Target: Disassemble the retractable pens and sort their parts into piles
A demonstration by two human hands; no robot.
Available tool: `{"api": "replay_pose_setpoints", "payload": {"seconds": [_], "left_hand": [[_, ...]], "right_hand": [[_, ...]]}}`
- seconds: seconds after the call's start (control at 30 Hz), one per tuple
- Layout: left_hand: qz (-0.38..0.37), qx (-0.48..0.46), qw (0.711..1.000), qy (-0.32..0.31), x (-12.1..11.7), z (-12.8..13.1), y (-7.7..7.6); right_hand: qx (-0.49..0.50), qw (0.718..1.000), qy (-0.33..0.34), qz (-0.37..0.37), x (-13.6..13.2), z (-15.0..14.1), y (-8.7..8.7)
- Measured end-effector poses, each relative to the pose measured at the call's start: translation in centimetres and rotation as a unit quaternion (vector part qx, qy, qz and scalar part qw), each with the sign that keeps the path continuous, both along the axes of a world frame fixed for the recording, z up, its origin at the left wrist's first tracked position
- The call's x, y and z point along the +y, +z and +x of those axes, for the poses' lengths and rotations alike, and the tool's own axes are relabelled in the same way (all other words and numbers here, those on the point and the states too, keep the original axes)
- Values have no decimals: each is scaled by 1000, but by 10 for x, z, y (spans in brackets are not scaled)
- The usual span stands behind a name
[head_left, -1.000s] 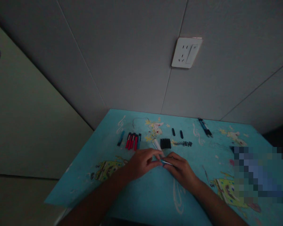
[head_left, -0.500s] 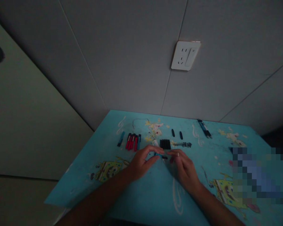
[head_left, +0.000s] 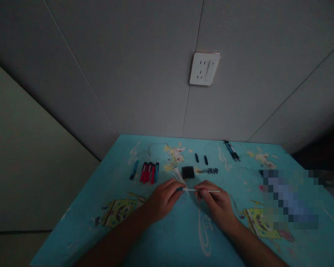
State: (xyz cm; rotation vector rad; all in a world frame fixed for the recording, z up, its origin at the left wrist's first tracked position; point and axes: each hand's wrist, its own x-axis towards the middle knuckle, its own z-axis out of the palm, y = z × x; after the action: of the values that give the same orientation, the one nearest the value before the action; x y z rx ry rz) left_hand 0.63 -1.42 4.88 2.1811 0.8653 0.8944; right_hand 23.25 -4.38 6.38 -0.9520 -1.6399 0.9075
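Note:
In the head view, my left hand (head_left: 161, 200) pinches a short blue pen barrel (head_left: 180, 189), most of it hidden by the fingers. My right hand (head_left: 216, 204) is closed on a thin white pen refill (head_left: 215, 191) held level. The refill's tip points left and lines up with the barrel's end; whether it is inside cannot be made out. Just beyond the hands lie several white refills (head_left: 178, 173) and a row of black rubber-like sleeves (head_left: 188, 172). Small dark pieces (head_left: 208, 171) are lined up right of the sleeves.
Red and blue pen barrels (head_left: 147, 173) lie at left beside a blue pen part (head_left: 134, 170). Two black pieces (head_left: 201, 158) sit farther back. Pens (head_left: 232, 150) rest near the wall. A blurred blue item (head_left: 289, 196) is at right. A socket (head_left: 204, 69) is on the wall.
My fingers were apart around a blue and a black part; now the right hand holds a white refill level against the blue barrel in the left. The view has turned slightly right.

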Motion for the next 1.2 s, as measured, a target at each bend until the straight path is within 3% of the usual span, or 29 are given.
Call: {"api": "replay_pose_setpoints", "payload": {"seconds": [0.3,0.73,0.93,1.13,1.2], "left_hand": [[2,43,999,-10,-4,0,-5],[24,70,997,34,2,0,-10],[18,93,996,6,0,1,-10],[15,80,997,2,2,-1,-10],[22,81,996,-9,2,-1,-10]], "right_hand": [[-42,998,39,-4,1,-9,3],[-54,999,10,-4,1,-9,3],[-52,998,21,4,1,-12,-1],[-36,999,-26,8,2,-10,-1],[-39,999,-13,5,2,-11,-1]]}}
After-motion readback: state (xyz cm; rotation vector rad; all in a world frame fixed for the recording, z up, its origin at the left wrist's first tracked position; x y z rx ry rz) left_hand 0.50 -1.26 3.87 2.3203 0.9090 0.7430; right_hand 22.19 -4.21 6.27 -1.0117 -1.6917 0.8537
